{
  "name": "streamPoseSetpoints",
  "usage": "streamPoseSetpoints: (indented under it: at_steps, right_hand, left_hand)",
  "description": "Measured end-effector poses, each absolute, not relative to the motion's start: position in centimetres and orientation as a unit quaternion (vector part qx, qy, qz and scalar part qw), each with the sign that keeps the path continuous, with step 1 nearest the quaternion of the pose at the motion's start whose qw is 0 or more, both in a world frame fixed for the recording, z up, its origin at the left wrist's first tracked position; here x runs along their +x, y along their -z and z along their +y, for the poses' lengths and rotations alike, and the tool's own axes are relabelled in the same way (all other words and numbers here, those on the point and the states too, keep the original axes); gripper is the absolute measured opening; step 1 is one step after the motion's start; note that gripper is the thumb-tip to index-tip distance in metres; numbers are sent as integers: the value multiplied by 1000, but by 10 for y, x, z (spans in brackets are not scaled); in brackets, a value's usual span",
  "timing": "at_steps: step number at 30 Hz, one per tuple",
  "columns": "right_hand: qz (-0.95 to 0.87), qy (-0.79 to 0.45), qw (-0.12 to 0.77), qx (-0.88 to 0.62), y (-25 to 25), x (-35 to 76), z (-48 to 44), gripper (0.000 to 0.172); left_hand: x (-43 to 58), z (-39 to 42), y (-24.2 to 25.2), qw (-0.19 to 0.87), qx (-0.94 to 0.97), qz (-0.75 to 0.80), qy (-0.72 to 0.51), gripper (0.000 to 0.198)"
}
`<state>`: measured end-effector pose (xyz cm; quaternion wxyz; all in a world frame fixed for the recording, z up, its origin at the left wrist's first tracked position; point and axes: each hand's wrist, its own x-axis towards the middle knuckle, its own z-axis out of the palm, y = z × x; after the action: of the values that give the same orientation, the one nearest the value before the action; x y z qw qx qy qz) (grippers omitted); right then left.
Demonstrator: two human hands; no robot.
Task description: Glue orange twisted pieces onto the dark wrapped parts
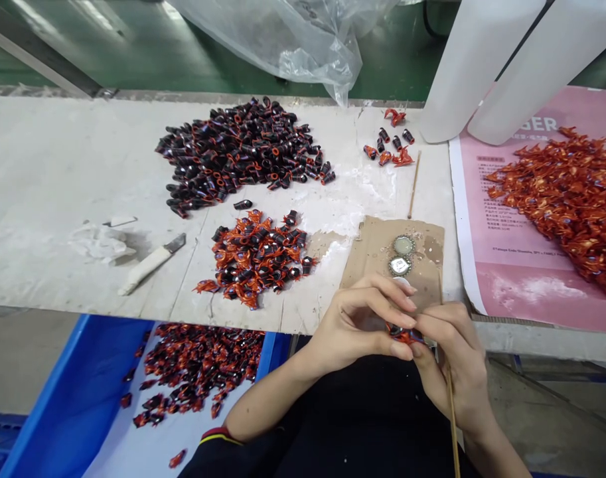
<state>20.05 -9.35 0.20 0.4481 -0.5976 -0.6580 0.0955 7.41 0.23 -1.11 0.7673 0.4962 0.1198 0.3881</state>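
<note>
My left hand [365,322] pinches a small black-and-orange plastic piece [401,332] between thumb and fingers. From the other side, my right hand [454,362] grips the same piece, its fingertips meeting my left ones. A thin wooden stick [453,421] runs down through my right hand past the palm. Beneath and beyond the hands lies a cardboard sheet [355,265] bearing bottle caps; one cap [400,266] has a shiny whitish filling, another [403,245] a dull one. A second wooden stick [415,186] rests just beyond the cardboard.
Dark tubular pieces [243,146] form a heap at the back; a smaller pile of black-and-orange pieces [257,259] sits nearer. Orange pieces [561,199] cover a pink printed sheet [526,285]. A wrapped-handle knife [153,264] lies left. A blue bin [58,398] holds more pieces below.
</note>
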Motion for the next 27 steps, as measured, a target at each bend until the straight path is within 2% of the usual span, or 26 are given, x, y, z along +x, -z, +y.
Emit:
streamPoseSetpoints:
  at_steps: [7, 11, 16, 21, 24, 27]
  right_hand:
    - [-641, -76, 444, -621, -2, 196, -95, 14]
    - [-632, -66, 471, -612, 1, 194, -96, 6]
    - [-637, -99, 471, -602, 2, 197, -94, 22]
    - [-624, -93, 465, -621, 3, 199, -92, 20]
    - [-611, -67, 455, -644, 8, 200, -93, 24]
    - [-600, -17, 449, -662, 13, 202, -93, 28]
  left_hand:
    - [77, -1, 13, 774, 485, 122, -389, 18]
    - [76, -2, 15, 771, 491, 156, -375, 21]
    - [74, -3, 14, 791, 453, 166, -376, 20]
    - [73, -2, 10, 819, 403, 174, -370, 17]
    - [71, -2, 6, 775, 449, 215, -388, 15]
    - [66, -2, 6, 664, 555, 272, -421, 17]
